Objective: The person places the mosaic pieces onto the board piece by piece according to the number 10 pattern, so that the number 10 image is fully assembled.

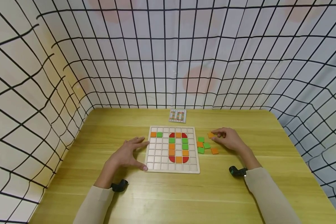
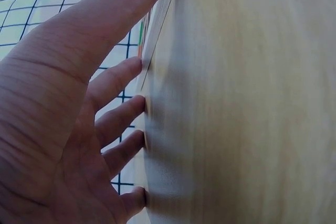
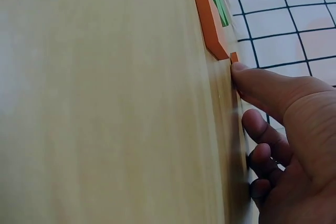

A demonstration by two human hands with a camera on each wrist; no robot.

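A pale wooden grid board [image 1: 157,152] lies flat on the table. A ring of coloured pieces stands on it, with red rounded corner pieces [image 1: 172,159] and orange and green square tiles along its sides. An orange tile [image 1: 153,134] and a green tile [image 1: 159,134] sit side by side near its upper left corner. Fingers spread, my left hand [image 1: 127,153] rests along the board's left edge, thumb at the lower corner. At the right, my right hand [image 1: 229,138] pinches a loose orange tile [image 1: 210,135] between thumb and index finger; its other fingers are curled.
Several loose green and orange tiles [image 1: 206,145] lie right of the board, some overlapping; one orange tile [image 1: 214,151] lies nearest the right hand's wrist. A small pattern card [image 1: 177,116] lies behind the board. Black-lined grid cloth [image 1: 156,68] encloses the table [image 1: 162,196] at back and sides.
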